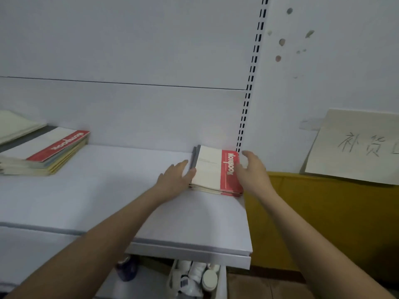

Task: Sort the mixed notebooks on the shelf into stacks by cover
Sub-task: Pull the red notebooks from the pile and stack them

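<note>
Your left hand [177, 175] and right hand [248, 169], fingers straight, press the small red-and-white notebook stack [216, 171] from both sides at the shelf's [108, 190] right end, likely squaring its edges.

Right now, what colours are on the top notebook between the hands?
White with a red band along one edge, white lettering on it; head view.

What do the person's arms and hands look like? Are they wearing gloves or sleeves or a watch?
No gloves and no sleeves in view: both forearms are bare from the bottom edge of the picture up to the wrists. The left hand and the right hand are bare too. No watch, bracelet or ring shows on the sides that the camera sees.
</note>
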